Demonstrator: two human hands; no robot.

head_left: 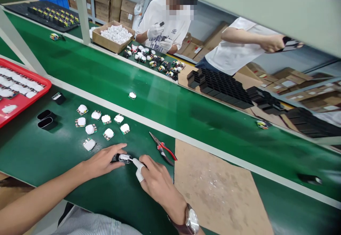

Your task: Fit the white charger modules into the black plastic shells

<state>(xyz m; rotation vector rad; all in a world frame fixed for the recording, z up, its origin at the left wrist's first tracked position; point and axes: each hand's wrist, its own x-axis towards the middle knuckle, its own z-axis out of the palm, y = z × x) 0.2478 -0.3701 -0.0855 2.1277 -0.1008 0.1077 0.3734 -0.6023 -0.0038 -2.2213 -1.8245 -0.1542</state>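
Nine white-topped boards [91,129] are lying on the green bench [23,153], with red-handled pliers [161,148] and a cardboard sheet [213,192] to their right. Beyond a pale rail [149,123], a green belt [165,100] is stretching across, and two people [151,20] in white tops are working before cartons [115,9]. A black casing [124,158], nearer than the boards, is pointing its open end rightward, its long axis running roughly sideways. The left hand [103,161] is clamping it between thumb and fingers; the right hand [157,178] is curling by the opening, whether pinching anything I cannot tell.
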